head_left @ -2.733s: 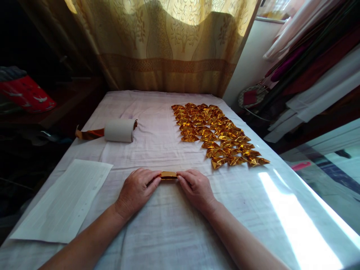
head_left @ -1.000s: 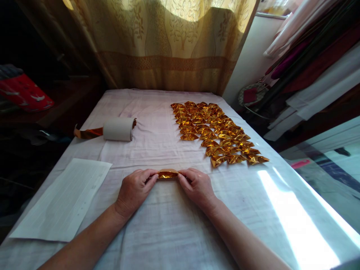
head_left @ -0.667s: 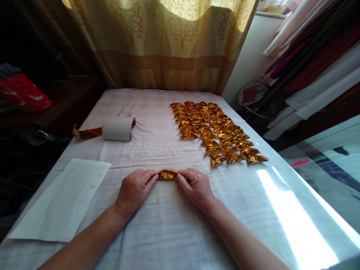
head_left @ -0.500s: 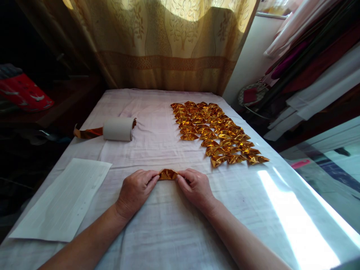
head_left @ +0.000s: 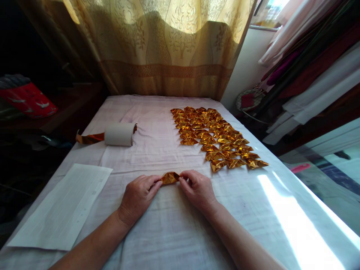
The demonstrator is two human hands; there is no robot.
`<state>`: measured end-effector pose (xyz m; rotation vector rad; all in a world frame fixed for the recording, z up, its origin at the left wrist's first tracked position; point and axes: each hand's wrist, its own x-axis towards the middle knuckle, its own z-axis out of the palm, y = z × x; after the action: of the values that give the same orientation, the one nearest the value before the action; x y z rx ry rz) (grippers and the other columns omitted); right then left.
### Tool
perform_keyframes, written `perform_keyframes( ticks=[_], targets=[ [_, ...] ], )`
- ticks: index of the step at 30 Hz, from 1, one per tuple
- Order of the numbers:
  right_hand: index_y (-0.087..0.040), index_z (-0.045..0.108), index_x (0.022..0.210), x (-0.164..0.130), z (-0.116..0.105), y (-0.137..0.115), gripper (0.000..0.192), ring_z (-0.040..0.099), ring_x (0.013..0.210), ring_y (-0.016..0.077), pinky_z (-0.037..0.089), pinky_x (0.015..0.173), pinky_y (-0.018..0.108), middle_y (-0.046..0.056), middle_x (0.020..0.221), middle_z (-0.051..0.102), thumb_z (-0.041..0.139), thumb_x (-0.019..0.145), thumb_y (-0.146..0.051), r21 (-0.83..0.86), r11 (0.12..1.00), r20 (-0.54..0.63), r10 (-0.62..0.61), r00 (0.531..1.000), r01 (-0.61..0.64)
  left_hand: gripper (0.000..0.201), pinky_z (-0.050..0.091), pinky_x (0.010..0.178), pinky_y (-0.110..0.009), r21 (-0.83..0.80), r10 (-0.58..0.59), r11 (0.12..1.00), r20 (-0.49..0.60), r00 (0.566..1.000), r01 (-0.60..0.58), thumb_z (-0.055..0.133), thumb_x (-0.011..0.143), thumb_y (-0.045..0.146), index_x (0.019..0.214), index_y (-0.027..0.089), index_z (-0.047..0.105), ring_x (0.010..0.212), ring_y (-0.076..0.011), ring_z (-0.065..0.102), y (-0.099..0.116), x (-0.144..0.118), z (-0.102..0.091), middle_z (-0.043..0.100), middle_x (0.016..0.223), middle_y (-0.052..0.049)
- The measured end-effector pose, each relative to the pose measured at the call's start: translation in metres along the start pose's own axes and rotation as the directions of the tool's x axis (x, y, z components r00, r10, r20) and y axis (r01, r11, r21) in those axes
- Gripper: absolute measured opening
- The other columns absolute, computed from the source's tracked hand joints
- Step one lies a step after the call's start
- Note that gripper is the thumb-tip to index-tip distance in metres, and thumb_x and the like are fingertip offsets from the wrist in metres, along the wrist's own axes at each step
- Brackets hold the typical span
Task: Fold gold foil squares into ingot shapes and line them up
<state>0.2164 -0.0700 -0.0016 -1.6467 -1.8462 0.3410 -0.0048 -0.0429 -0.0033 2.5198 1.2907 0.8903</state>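
Observation:
A small folded piece of gold foil paper point(head_left: 170, 177) sits low over the white cloth of the table point(head_left: 168, 232), pinched at both ends. My left hand point(head_left: 139, 197) grips its left end with thumb and fingers. My right hand point(head_left: 197, 189) grips its right end the same way. The piece is puffed up in the middle, like a small boat. Beyond my right hand lie rows of several finished gold foil pieces point(head_left: 215, 137) spread across the cloth.
A grey-white roll point(head_left: 120, 134) with a tail of gold foil lies at the left of the table. A white sheet of paper point(head_left: 63, 206) rests near the left edge. A curtain hangs behind; fabric rolls lean at the right.
The flat gold strip between my fingers has been pushed inward from both ends and has puffed up into a shorter, boat-like shape. My hands moved slightly closer together.

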Motion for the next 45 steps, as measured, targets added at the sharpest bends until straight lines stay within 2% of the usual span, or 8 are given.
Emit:
perform_keyframes(
  ticks=[6, 13, 18, 26, 29, 32, 37, 45],
  targets=[
    [-0.024, 0.070, 0.081, 0.013, -0.015, 0.009, 0.014, 0.062, 0.064, 0.0143, 0.043, 0.063, 0.024, 0.000, 0.076, 0.072, 0.058, 0.087, -0.024, -0.063, 0.998, -0.110, -0.028, 0.994, 0.021, 0.026, 0.057, 0.071, -0.027, -0.059, -0.014, 0.998, -0.011, 1.000, 0.014, 0.056, 0.094, 0.036, 0.112, 0.022, 0.069, 0.074, -0.0169, 0.072, -0.002, 0.000, 0.000, 0.077, 0.089, -0.003],
    [-0.024, 0.076, 0.079, 0.059, -0.050, 0.034, 0.014, 0.060, 0.082, 0.0208, 0.037, 0.073, 0.032, 0.004, 0.089, 0.072, 0.065, 0.085, -0.030, -0.392, 0.911, -0.290, 0.011, 0.957, -0.129, 0.023, 0.057, 0.070, -0.027, -0.052, 0.019, 0.998, -0.019, 1.000, -0.020, 0.054, 0.095, 0.033, 0.104, 0.021, 0.071, 0.074, -0.0168, 0.072, -0.003, 0.000, 0.000, 0.077, 0.087, -0.003],
    [-0.025, 0.079, 0.078, 0.075, -0.047, 0.045, 0.014, 0.055, 0.087, 0.0232, 0.031, 0.077, 0.037, 0.005, 0.093, 0.073, 0.068, 0.084, -0.032, -0.459, 0.856, -0.338, 0.082, 0.937, -0.240, 0.022, 0.058, 0.072, -0.028, -0.040, 0.035, 0.999, -0.033, 0.999, -0.036, 0.052, 0.095, 0.029, 0.098, 0.022, 0.073, 0.077, -0.0175, 0.072, -0.005, -0.001, 0.002, 0.078, 0.087, -0.003],
    [-0.024, 0.077, 0.078, 0.074, -0.043, 0.043, 0.018, 0.051, 0.089, 0.0238, 0.030, 0.083, 0.041, 0.006, 0.091, 0.072, 0.063, 0.087, -0.031, -0.523, 0.828, -0.348, 0.009, 0.937, -0.202, 0.023, 0.058, 0.072, -0.029, -0.042, 0.043, 0.998, -0.032, 0.999, -0.044, 0.051, 0.095, 0.028, 0.098, 0.022, 0.073, 0.078, -0.0175, 0.072, -0.006, -0.001, 0.002, 0.078, 0.089, -0.004],
    [-0.024, 0.077, 0.087, 0.064, -0.042, 0.033, 0.016, 0.054, 0.092, 0.0248, 0.034, 0.082, 0.039, 0.007, 0.097, 0.072, 0.063, 0.088, -0.029, -0.531, 0.835, -0.323, -0.046, 0.945, -0.141, 0.023, 0.058, 0.072, -0.029, -0.036, 0.049, 0.998, -0.031, 0.998, -0.050, 0.050, 0.096, 0.028, 0.097, 0.022, 0.073, 0.078, -0.0174, 0.073, -0.006, -0.001, 0.002, 0.078, 0.089, -0.003],
    [-0.024, 0.076, 0.083, 0.052, -0.034, 0.020, 0.021, 0.058, 0.089, 0.0221, 0.040, 0.075, 0.032, 0.007, 0.094, 0.072, 0.058, 0.092, -0.029, -0.503, 0.863, -0.184, -0.065, 0.981, -0.037, 0.024, 0.058, 0.072, -0.028, -0.030, 0.054, 0.998, -0.029, 0.998, -0.055, 0.050, 0.096, 0.028, 0.097, 0.022, 0.073, 0.078, -0.0173, 0.072, -0.006, -0.002, 0.002, 0.078, 0.088, -0.003],
    [-0.025, 0.073, 0.096, 0.047, -0.017, 0.008, 0.020, 0.065, 0.080, 0.0178, 0.044, 0.064, 0.027, 0.005, 0.104, 0.072, 0.053, 0.093, -0.023, -0.491, 0.866, 0.012, 0.118, 0.993, -0.097, 0.023, 0.058, 0.072, -0.028, -0.021, 0.057, 0.998, -0.031, 0.998, -0.058, 0.051, 0.096, 0.028, 0.097, 0.021, 0.073, 0.078, -0.0178, 0.072, -0.006, -0.001, 0.002, 0.077, 0.088, -0.004],
    [-0.019, 0.069, 0.102, 0.061, -0.010, 0.010, 0.021, 0.064, 0.097, 0.0231, 0.049, 0.077, 0.031, 0.011, 0.120, 0.066, 0.049, 0.095, -0.021, -0.546, 0.835, 0.063, 0.133, 0.989, -0.077, 0.023, 0.057, 0.070, -0.027, -0.026, 0.067, 0.997, -0.040, 0.997, -0.069, 0.050, 0.096, 0.028, 0.096, 0.022, 0.073, 0.076, -0.0169, 0.072, -0.005, -0.001, 0.001, 0.077, 0.086, -0.003]
  ],
)
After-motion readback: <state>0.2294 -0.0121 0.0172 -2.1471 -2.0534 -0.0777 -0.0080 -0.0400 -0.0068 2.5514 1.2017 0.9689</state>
